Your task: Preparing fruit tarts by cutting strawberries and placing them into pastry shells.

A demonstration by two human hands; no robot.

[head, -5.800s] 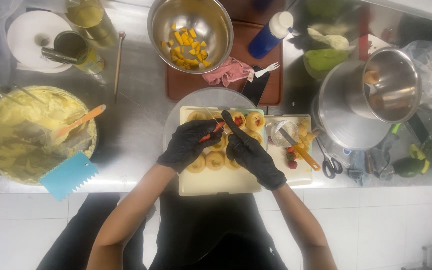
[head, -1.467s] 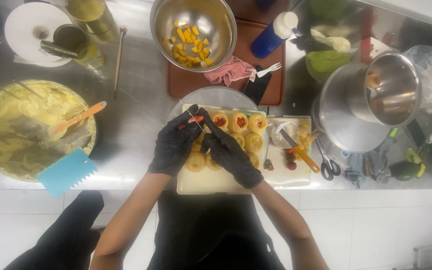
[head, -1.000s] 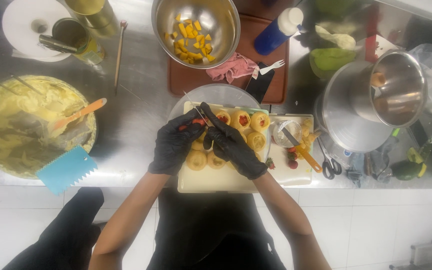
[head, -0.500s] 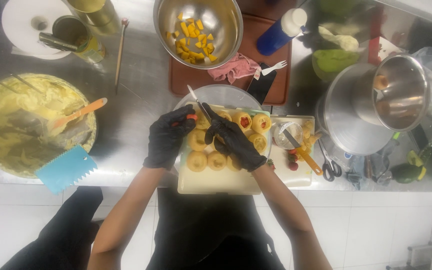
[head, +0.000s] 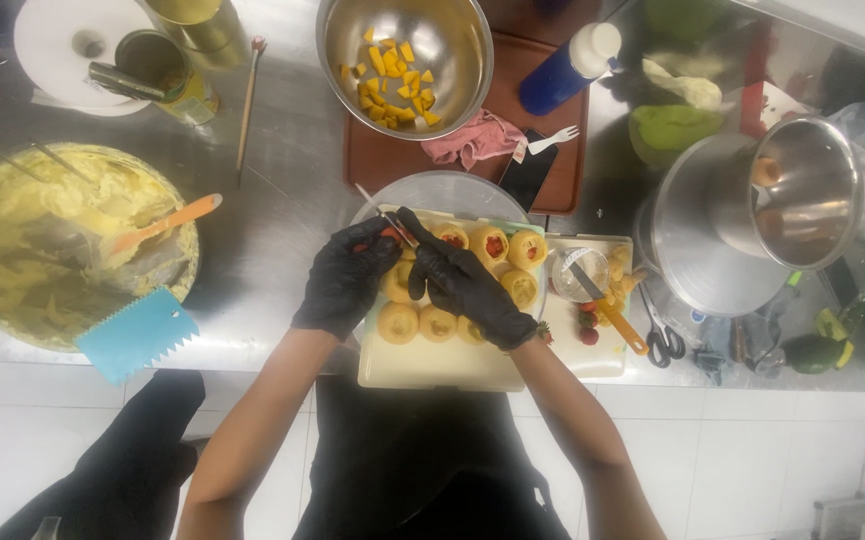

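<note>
Hiding pastries (head: 437,322) – gloved left hand (head: 344,282), right hand (head: 467,288).

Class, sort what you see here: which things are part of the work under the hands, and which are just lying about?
In use:
left hand in black glove
right hand in black glove
thin metal knife
round yellow pastry shells
cream cutting board

Lying about:
blue toothed scraper
steel bowl of orange fruit cubes
black-handled scissors

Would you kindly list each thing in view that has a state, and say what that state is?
Left hand: gloved, pinching a small red piece.
Right hand: gloved, holding a knife.
Pastry shells: some filled red, some plain.
Steel bowl: part-filled with yellow fruit cubes.
Blue bottle: capped, lying down.
Cream bowl: smeared, spatula resting inside.
Scissors: closed.
</note>
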